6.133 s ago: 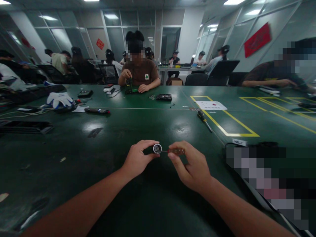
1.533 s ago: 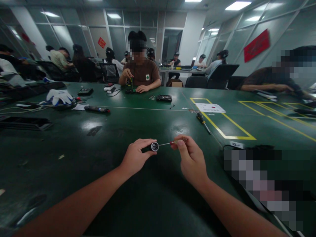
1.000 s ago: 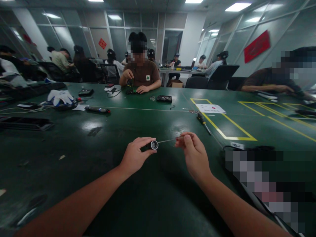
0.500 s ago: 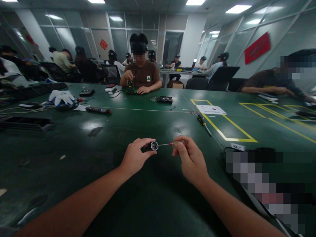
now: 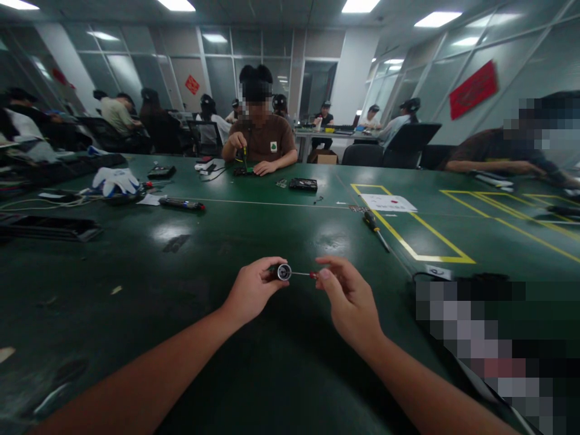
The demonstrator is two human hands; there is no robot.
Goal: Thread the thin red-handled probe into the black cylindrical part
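My left hand (image 5: 248, 291) grips a dark cylindrical part (image 5: 283, 272) between thumb and fingers. Its round end, with a silvery rim and a hollow inside, faces me. Closed on a small screwdriver (image 5: 313, 275) with a red collar, my right hand (image 5: 351, 296) holds it level from the right. The thin metal shaft points left, and its tip meets the rim of the cylinder; whether it goes inside I cannot tell. Most of the screwdriver's handle is hidden by my fingers. Both hands are above the green table (image 5: 203, 368).
Beyond my right hand lies a black and yellow screwdriver (image 5: 375, 226), near a white paper (image 5: 388, 202) and yellow tape lines. A dark pen-shaped tool (image 5: 182, 204) and white gloves (image 5: 116, 181) rest at the left. Across the table a person (image 5: 260, 136) works on a small device.
My right fingers have shifted along the screwdriver toward its red collar, covering more of the handle. The cylinder stays in my left hand, nearly in place.
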